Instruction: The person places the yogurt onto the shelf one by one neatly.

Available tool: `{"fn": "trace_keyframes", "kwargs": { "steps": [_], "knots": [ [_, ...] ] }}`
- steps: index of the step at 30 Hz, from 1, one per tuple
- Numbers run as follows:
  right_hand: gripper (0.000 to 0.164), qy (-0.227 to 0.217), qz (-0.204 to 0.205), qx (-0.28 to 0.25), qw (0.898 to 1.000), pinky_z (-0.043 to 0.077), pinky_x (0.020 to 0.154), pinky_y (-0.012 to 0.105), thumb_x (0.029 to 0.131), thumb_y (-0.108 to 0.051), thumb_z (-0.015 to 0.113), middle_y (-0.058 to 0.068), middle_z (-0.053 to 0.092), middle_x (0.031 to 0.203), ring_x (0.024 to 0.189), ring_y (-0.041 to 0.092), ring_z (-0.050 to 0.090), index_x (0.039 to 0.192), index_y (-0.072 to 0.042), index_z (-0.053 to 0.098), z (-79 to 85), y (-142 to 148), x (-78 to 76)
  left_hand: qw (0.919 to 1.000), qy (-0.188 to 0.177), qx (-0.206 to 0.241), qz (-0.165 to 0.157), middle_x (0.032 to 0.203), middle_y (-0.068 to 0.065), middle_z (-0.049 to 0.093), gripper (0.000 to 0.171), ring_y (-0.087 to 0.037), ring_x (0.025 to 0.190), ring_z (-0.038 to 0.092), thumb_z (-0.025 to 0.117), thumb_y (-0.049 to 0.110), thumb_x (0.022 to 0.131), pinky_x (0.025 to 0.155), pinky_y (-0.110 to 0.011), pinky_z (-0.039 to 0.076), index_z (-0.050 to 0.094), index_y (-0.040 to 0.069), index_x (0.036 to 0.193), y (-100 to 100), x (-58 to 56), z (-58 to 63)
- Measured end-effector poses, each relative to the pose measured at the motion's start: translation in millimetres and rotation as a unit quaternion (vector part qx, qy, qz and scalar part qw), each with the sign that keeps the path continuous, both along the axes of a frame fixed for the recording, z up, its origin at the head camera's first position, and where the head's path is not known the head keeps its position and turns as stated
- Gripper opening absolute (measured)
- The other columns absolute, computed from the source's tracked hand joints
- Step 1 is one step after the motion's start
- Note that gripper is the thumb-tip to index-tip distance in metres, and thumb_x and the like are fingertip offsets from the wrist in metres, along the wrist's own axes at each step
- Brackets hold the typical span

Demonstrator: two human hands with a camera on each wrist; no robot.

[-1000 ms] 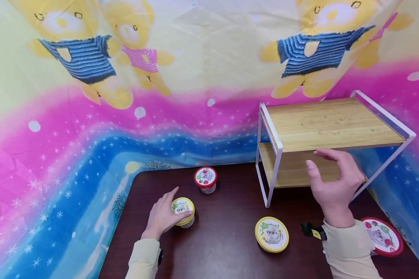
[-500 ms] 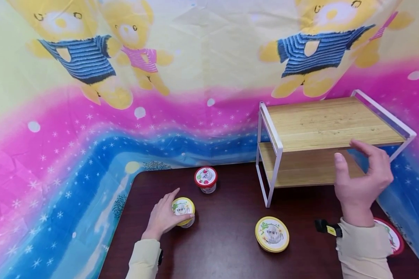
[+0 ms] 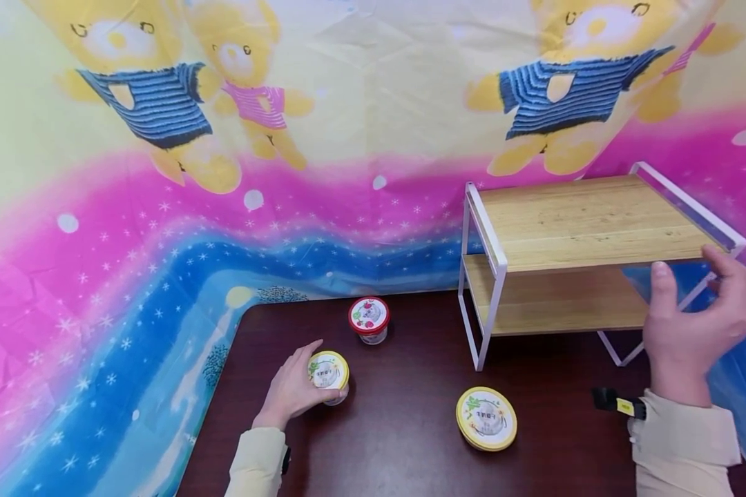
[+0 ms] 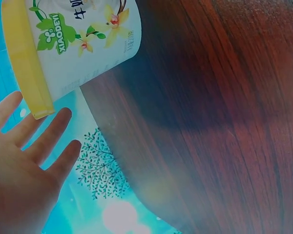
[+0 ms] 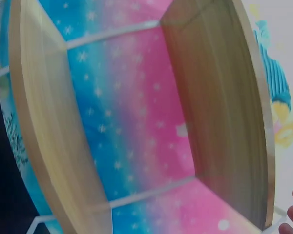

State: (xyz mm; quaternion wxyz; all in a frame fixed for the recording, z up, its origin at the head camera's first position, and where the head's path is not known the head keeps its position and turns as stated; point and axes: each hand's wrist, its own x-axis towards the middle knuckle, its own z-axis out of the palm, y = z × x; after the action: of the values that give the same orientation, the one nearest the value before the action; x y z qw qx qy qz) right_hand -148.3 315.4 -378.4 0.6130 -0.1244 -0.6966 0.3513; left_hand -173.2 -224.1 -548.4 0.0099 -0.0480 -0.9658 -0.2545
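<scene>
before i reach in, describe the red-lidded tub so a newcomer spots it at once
On the dark table, look left of the wooden shelf, near the back. The red-lidded tub stands there, just beyond the yellow-lidded tub at the left hand. Its red rim sets it apart from its yellow-lidded neighbours.

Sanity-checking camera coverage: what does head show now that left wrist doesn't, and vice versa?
Only head: the right hand, the two-tier shelf, the red-lidded tub, the second yellow-lidded tub and the backdrop's bear prints.

Only left wrist: legible XIAODEYI lettering on the side of the first yellow-lidded tub.

Both: that tub, the left hand beside it, the dark table and part of the backdrop.
</scene>
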Motion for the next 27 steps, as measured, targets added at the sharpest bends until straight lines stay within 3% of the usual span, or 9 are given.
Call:
{"fn": "trace_keyframes", "kwargs": {
  "steps": [6,10,19,24,27],
  "knots": [
    [0.052,-0.068,-0.011,0.005,0.998,0.031,0.108,0.030,0.094,-0.042,0.066,-0.017,0.052,0.138,0.126,-0.002,0.041,0.141,-0.021,0.058,-15.5,29.4,-0.2,0.9998,-0.015,0.013,0.006,0.134,-0.001,0.056,0.117,-0.023,0.117,0.053,0.096,0.061,0.051,0.099,-0.052,0.048,0.044,0.022,0.148,0.2,1.0,-1.6],
    [0.052,-0.093,-0.011,-0.036,0.995,0.029,0.109,0.031,0.095,-0.047,0.065,-0.018,0.049,0.140,0.128,0.002,0.040,0.142,-0.026,0.056,-20.4,39.9,-1.6,0.9995,-0.017,0.025,0.010,0.131,-0.002,0.057,0.118,-0.023,0.115,0.054,0.097,0.058,0.049,0.098,-0.051,0.049,0.044,0.018,0.146,0.2,2.2,-3.8],
    [0.049,-0.178,-0.037,-0.136,0.974,0.023,0.112,0.025,0.103,-0.050,0.051,-0.016,0.040,0.148,0.133,0.002,0.033,0.148,-0.033,0.045,-10.1,48.9,-4.6,0.9992,-0.018,0.032,0.018,0.120,-0.002,0.059,0.114,-0.022,0.104,0.057,0.099,0.057,0.048,0.092,-0.045,0.051,0.046,0.014,0.140,-0.6,5.0,-9.7],
    [0.046,-0.219,-0.031,-0.186,0.957,0.021,0.112,0.022,0.107,-0.046,0.043,-0.018,0.037,0.148,0.132,-0.002,0.030,0.151,-0.034,0.040,-0.5,50.8,-6.4,0.9992,-0.018,0.032,0.016,0.118,-0.002,0.060,0.111,-0.021,0.101,0.059,0.099,0.056,0.049,0.089,-0.045,0.052,0.046,0.017,0.138,-1.2,6.2,-9.9],
    [0.045,-0.233,-0.027,-0.195,0.952,0.021,0.112,0.021,0.108,-0.045,0.040,-0.019,0.037,0.148,0.132,-0.004,0.030,0.152,-0.034,0.038,1.2,55.8,-9.1,0.9992,-0.016,0.035,0.014,0.117,-0.002,0.061,0.110,-0.022,0.100,0.059,0.099,0.055,0.050,0.087,-0.045,0.052,0.046,0.017,0.138,-1.5,6.6,-9.4]
  ]
}}
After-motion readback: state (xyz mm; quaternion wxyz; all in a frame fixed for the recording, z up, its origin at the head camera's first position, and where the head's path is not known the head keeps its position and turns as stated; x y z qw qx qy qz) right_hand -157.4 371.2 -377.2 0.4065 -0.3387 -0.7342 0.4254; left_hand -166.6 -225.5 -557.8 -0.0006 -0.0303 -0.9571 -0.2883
